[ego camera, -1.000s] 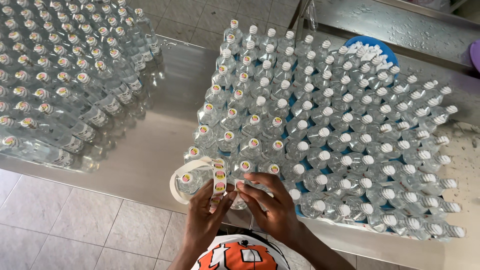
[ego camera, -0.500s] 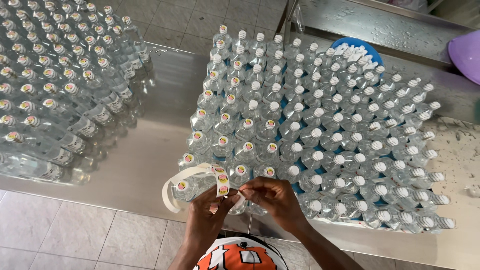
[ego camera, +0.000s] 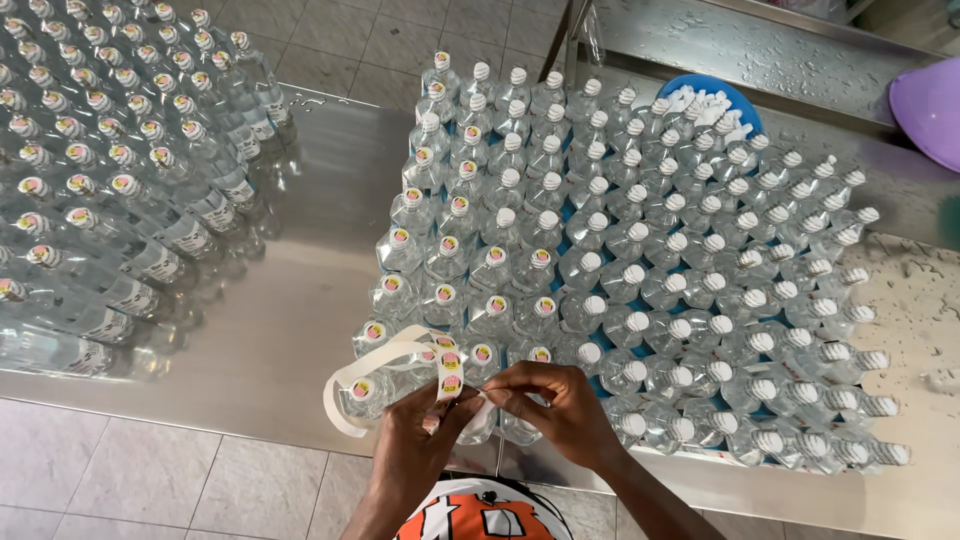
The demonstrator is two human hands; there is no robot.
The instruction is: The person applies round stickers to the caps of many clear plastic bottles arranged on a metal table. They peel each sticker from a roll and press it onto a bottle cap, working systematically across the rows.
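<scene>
Head view, looking straight down, and what we've got front and centre is a strip of round stickers [ego camera: 448, 368], a pale backing tape that loops out to the left and curls back toward the hands, with small yellow-and-pink dots along it. Our left hand [ego camera: 415, 450] is pinched shut on the tape's near end, thumb and fingers closed around it, right at the table's front edge. Our right hand [ego camera: 560, 405] sits just beside it, fingertips closed together at the same spot, gripping what looks like one sticker or the tape end; we can't quite tell which. Both hands hover over the nearest row of clear plastic bottles [ego camera: 600, 270], a big packed block standing upright on the steel table [ego camera: 290, 300]. The bottles on the left part of that block already carry stickers on their white caps, the ones to the right have plain white caps. Further left, well apart, a second batch of stickered bottles [ego camera: 110, 170] stands on the same surface. Behind the main block there's a blue tub of loose white caps [ego camera: 712, 100], and a purple bowl [ego camera: 930, 110] at the far right edge.
</scene>
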